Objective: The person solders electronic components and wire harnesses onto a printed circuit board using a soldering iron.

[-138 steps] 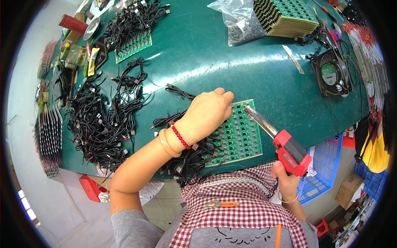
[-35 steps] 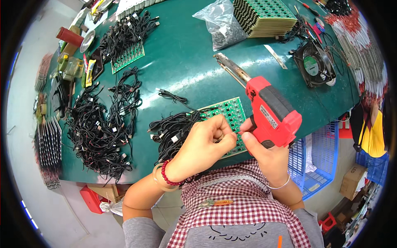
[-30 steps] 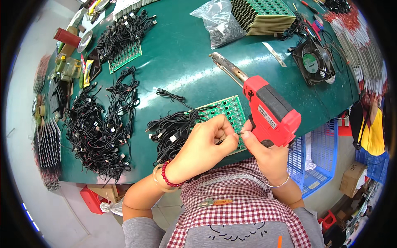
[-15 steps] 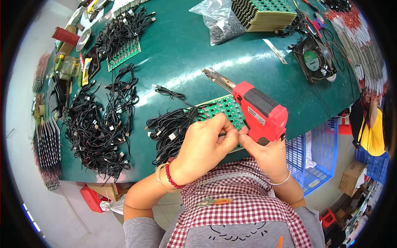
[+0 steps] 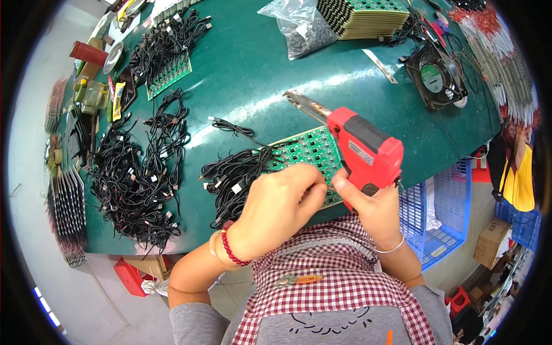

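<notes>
right hand: clenched round the grip of the red soldering gun, thumb up by the trigger side. Gun is lifted, metal tip pointing away up the table, off the board.
left hand: fingers curled shut at the near edge of the green circuit board, knuckles touching the right thumb. It looks pinched on something small, maybe a wire end; can't tell what, the fingers hide it.
board: flat on the green table, near edge, right in front of the body. Near part hidden under both hands.
black cables on board: bundle fans off the left edge of the board, plugs lying loose on the table.
judgement, step: looks like seating or holding a lead at the board edge while the gun is parked in the air.
do it well: keep the left pinch low and steady on the board, bring the tip down only once the lead sits in place, and keep the hot tip clear of the left fingers and the cable jackets.
risk: the hands are crowded together, so the tip swings in close to the knuckles.
further out: big heap of black cables on the left, second board with cables far left, stack of boards and clear bag at the top, small fan on the right, blue crate beside the table.
</notes>
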The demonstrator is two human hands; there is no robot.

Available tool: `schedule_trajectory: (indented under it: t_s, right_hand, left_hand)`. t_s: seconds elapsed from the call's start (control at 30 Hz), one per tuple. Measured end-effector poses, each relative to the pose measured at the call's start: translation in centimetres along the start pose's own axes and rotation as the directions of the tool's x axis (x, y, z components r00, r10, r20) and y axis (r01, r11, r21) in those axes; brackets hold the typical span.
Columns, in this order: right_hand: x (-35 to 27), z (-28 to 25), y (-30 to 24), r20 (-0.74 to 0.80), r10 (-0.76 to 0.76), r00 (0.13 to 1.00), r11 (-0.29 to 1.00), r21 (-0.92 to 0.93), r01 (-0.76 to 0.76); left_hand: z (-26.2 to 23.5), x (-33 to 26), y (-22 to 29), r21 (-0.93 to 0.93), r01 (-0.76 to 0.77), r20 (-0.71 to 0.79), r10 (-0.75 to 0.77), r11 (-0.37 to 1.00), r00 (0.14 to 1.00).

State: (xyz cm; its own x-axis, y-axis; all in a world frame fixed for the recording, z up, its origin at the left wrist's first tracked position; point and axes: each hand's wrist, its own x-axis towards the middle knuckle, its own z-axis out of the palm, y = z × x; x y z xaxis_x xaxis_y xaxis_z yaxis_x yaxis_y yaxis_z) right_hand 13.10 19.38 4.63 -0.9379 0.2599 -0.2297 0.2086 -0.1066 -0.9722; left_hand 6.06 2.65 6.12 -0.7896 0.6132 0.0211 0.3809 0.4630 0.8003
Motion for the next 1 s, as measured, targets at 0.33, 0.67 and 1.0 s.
schedule_trajectory:
  t_s: [0.33,0.67,1.0]
  right_hand:
    - [-2.8,-6.3,0.1,-0.058,0.022,0.998,0.993,-0.114,-0.028]
    - [-5.8,-8.8,5.5,-0.083,0.098,0.992,0.981,-0.162,-0.110]
    - [-4.4,-7.0,4.3,-0.038,0.175,0.984,0.972,-0.155,-0.178]
  left_hand:
    - [-0.1,4.4,-5.7,0.484,-0.055,0.119,-0.003,0.873,0.993]
    - [0.3,6.1,-6.6,0.540,-0.135,0.184,0.040,0.831,0.982]
    - [0.2,7.1,-6.6,0.561,-0.063,0.269,-0.110,0.825,0.957]
